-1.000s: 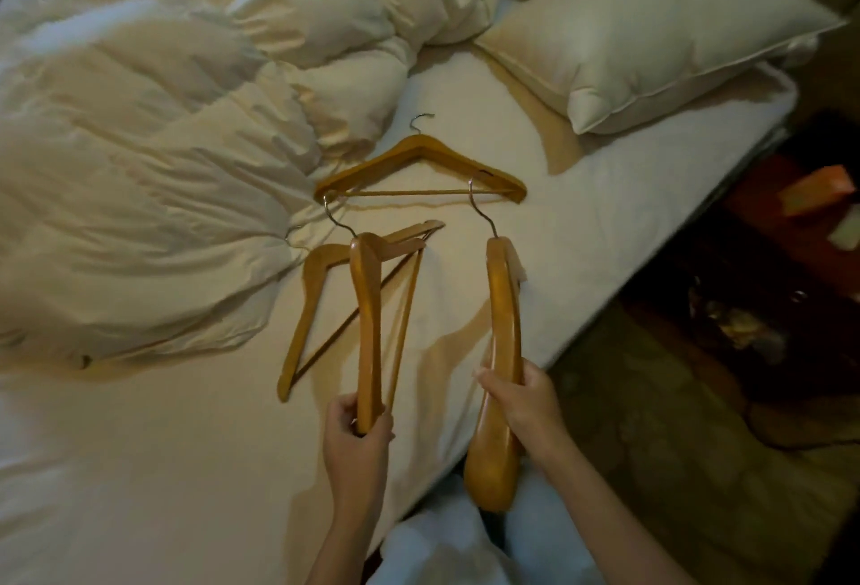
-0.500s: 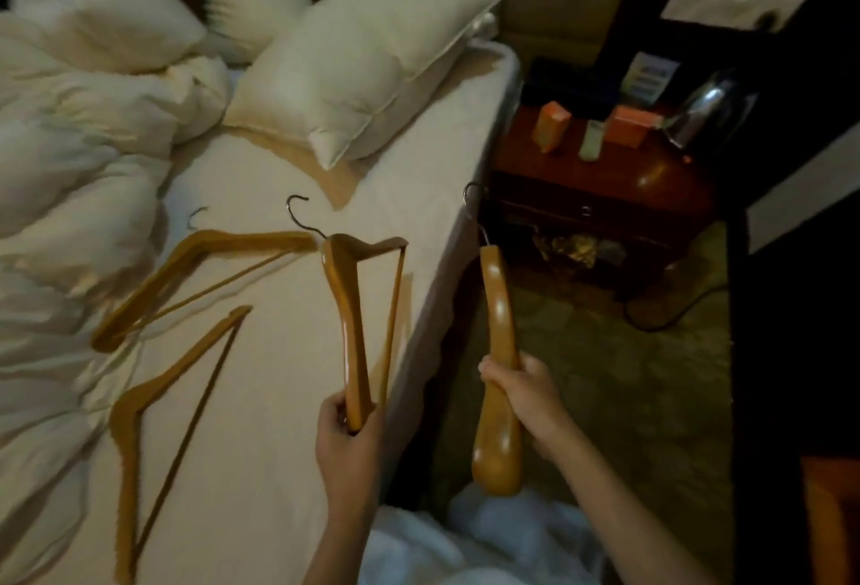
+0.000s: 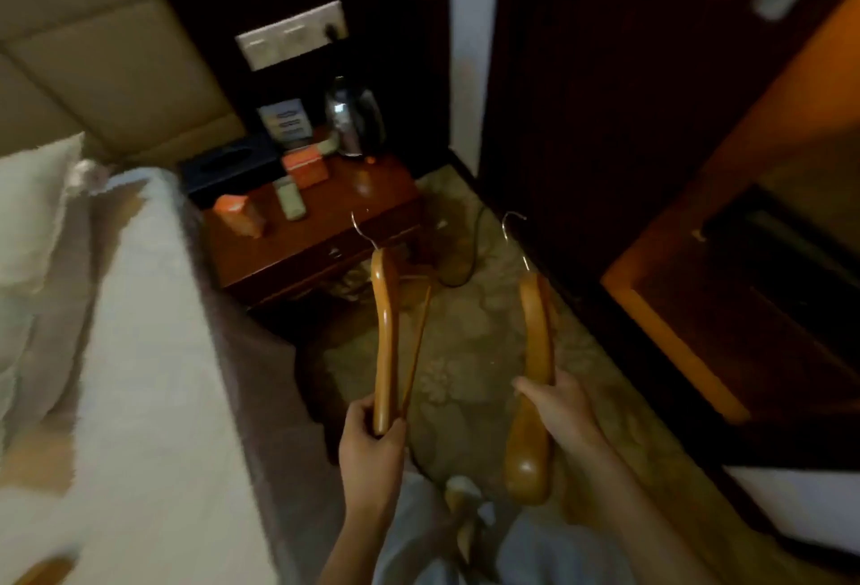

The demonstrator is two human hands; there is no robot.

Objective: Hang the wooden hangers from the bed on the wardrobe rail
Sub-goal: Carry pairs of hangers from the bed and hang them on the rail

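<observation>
Your left grip (image 3: 370,449) is curled tight round the near end of the left hanger (image 3: 385,328), thumb and fingers pinching the shoulder tip and the thin bar together. From there the hanger runs straight up and away from you, edge-on, with its hook (image 3: 360,230) at the far end, above the front edge of the tabletop (image 3: 335,207).

Your right grip (image 3: 561,407) is wrapped round the right hanger (image 3: 535,328) partway along it, not at the tip. The broad rounded end sticks out below the grip towards your lap, and the longer part reaches away from you. Its own wire hook (image 3: 512,226) is at the far end, close to the dark door (image 3: 581,95).

Both hangers are in the air above the carpet (image 3: 465,352), roughly parallel and well apart, clear of the bed (image 3: 153,352) on your left. A pillow (image 3: 28,203) lies at the bed's far end. On the tabletop stand a kettle (image 3: 353,116), two orange boxes (image 3: 305,165) and a remote (image 3: 289,198).
</observation>
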